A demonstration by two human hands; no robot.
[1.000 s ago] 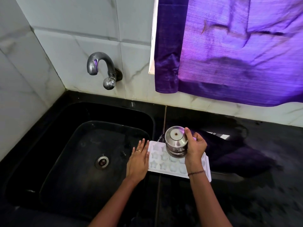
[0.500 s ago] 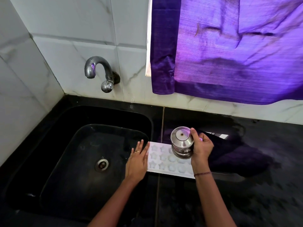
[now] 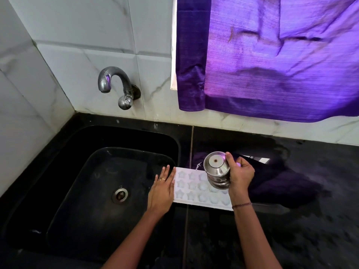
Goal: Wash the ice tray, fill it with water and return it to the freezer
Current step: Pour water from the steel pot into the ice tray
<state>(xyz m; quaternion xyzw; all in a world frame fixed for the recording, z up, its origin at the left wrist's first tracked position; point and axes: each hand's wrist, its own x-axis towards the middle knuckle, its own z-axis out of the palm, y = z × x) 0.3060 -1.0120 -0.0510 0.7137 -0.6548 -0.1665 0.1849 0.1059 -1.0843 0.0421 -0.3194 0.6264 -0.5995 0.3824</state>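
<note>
careful: right grip (image 3: 240,177) curls round tilted steel pot (image 3: 215,167), left grip (image 3: 161,189) flat against ice tray (image 3: 191,185); overpour likely floods desk (image 3: 291,230).

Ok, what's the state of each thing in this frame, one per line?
ice tray: flat on the counter beside the sink, being filled.
steel pot: tipped, thin stream pouring onto the tray.
left hand: flat, fingers straight, against the tray's left end.
right hand: grips the steel pot.
tap: no water running.
</note>
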